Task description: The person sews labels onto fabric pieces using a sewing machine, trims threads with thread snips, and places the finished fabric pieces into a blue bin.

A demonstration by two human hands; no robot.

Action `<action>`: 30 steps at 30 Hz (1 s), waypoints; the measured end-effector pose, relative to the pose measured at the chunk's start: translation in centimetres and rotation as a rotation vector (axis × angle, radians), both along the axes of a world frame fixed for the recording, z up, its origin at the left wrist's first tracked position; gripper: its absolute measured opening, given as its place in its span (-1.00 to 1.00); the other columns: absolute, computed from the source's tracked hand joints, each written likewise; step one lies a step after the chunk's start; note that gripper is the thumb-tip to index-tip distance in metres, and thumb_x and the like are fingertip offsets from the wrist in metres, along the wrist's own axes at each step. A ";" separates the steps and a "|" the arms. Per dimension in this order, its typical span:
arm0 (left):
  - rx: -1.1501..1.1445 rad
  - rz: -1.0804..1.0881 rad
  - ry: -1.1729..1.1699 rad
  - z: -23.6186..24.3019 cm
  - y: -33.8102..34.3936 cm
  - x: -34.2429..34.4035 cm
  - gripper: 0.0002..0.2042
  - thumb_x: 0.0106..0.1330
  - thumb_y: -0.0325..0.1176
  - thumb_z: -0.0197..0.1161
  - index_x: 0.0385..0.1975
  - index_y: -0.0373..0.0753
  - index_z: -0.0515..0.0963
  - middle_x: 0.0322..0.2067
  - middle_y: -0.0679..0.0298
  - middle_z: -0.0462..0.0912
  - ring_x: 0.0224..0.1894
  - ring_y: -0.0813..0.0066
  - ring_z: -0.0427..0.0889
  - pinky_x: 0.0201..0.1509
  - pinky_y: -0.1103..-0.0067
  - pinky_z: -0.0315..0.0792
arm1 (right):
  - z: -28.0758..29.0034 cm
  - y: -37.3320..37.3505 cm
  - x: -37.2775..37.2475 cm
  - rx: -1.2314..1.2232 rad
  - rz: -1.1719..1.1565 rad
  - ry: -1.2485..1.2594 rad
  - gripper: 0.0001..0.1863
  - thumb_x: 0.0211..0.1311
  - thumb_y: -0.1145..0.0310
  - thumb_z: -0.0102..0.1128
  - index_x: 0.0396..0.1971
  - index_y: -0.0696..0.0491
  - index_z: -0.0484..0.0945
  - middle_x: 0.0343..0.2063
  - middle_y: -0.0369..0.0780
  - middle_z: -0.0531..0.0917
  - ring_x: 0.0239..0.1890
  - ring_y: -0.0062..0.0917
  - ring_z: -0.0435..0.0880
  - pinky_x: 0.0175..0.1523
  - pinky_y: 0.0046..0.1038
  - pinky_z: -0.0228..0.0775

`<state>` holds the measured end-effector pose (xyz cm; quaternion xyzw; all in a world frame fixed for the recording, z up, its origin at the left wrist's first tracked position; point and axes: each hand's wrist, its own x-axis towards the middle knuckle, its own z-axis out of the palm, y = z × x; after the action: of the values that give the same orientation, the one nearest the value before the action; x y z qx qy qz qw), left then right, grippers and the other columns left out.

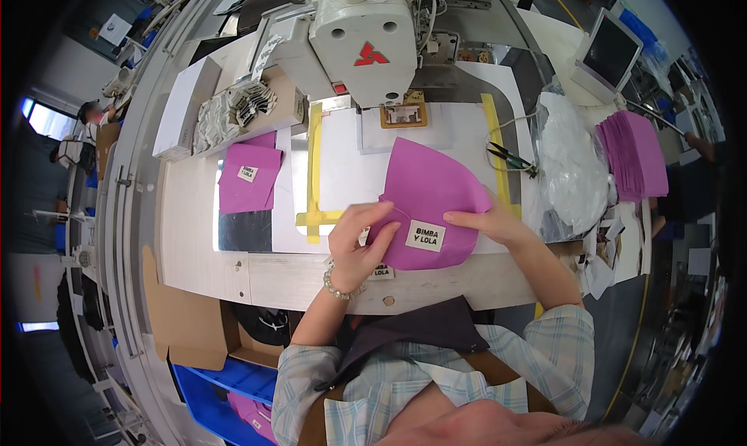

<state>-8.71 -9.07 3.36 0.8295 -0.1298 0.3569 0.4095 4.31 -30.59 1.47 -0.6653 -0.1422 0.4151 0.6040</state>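
A purple fabric piece with a pointed top is held over the table's front part, and a white printed label lies near its lower edge. My right hand grips its right side, thumb on the front. At its left edge my left hand has thumb and index finger bent against the fabric; its other fingers are partly hidden. A thin loose thread shows by the index fingertip. Below the left hand, another white label lies on the table edge. A similar labelled purple piece rests to the left.
Beyond the fabric stands a white sewing machine with a small brass-coloured frame. An open box of labels is at left. Green-handled snips, a clear plastic bag and stacked purple pieces lie at right.
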 end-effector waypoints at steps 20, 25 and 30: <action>-0.794 -0.168 0.634 -1.7 0.7 0.8 -0.55 0.12 -0.54 0.40 0.01 -0.42 0.41 -0.13 0.14 0.64 -0.10 0.48 0.63 -0.02 0.54 0.56 | 1.1 1.6 0.3 0.255 -0.016 0.103 -0.63 0.14 0.51 0.32 -0.03 0.21 0.50 -0.14 -0.23 0.66 -0.15 -0.66 0.62 -0.05 -0.57 0.50; -0.822 -0.172 0.656 -1.5 1.0 0.9 -0.55 0.11 -0.55 0.40 0.01 -0.42 0.42 -0.14 0.16 0.63 -0.10 0.50 0.63 -0.02 0.55 0.55 | 0.7 1.8 0.0 0.244 -0.056 0.098 -0.61 0.13 0.56 0.30 -0.02 0.22 0.50 -0.14 -0.21 0.66 -0.14 -0.65 0.63 -0.04 -0.57 0.50; -0.885 -0.178 0.700 -1.8 1.4 0.9 -0.54 0.09 -0.56 0.41 0.01 -0.41 0.42 -0.12 0.16 0.63 -0.10 0.50 0.62 0.00 0.54 0.54 | 1.3 2.6 -0.3 0.283 -0.102 0.132 -0.61 0.11 0.57 0.31 -0.02 0.23 0.50 -0.15 -0.21 0.66 -0.14 -0.62 0.63 -0.01 -0.55 0.49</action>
<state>-7.78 -7.71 1.51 0.6337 0.1061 0.0450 0.7649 3.99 -28.02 2.75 -0.5512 -0.1253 0.4027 0.7200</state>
